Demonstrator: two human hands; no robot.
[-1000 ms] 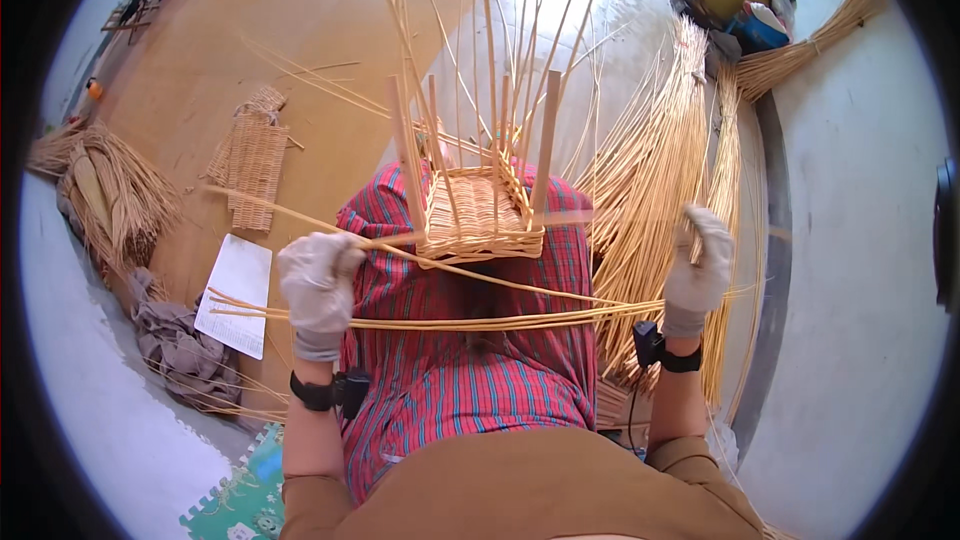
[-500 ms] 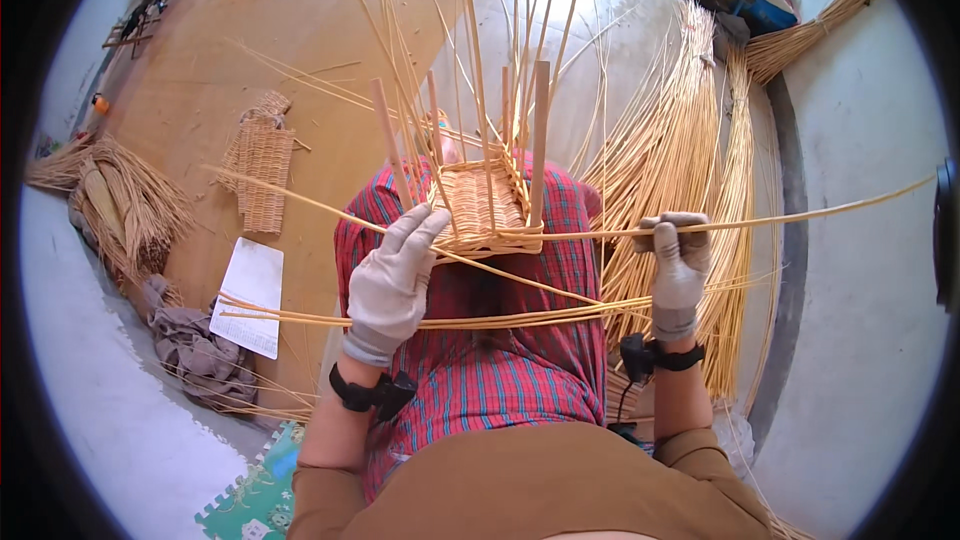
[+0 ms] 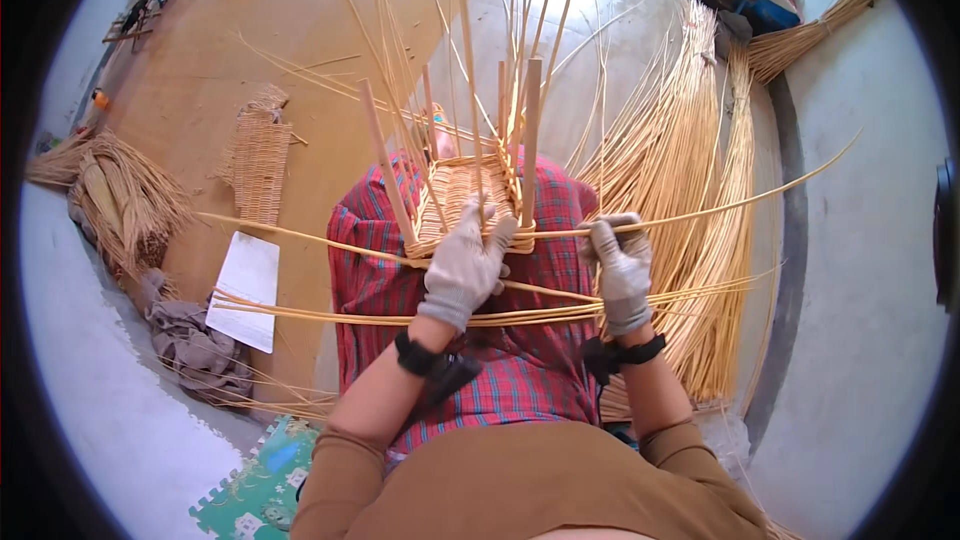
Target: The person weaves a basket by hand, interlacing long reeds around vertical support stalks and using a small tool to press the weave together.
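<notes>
A partly woven wicker basket point(image 3: 440, 202) rests on my lap, with wooden corner posts point(image 3: 532, 130) and long upright canes rising from it. My left hand point(image 3: 462, 268), in a pale work glove, grips the basket's near edge, fingers over the rim and thumb toward its right corner. To the right of that corner, my right hand point(image 3: 622, 275), gloved too, is closed on a long wicker strand point(image 3: 750, 203). This strand runs from the corner and curves up to the right. Another strand point(image 3: 300, 233) sticks out left from the near edge. The left fingertips partly cover the weave.
Several loose canes point(image 3: 540, 318) lie across the red plaid cloth point(image 3: 500, 380) on my lap. Large cane bundles point(image 3: 665, 150) lean at the right. On the floor at left are a woven panel point(image 3: 262, 165), a white board point(image 3: 243, 290) and another bundle point(image 3: 125, 190).
My left hand has moved right along the basket's near edge. My right hand has slid left along the strand, closer to the corner, and the strand's free end now curves upward.
</notes>
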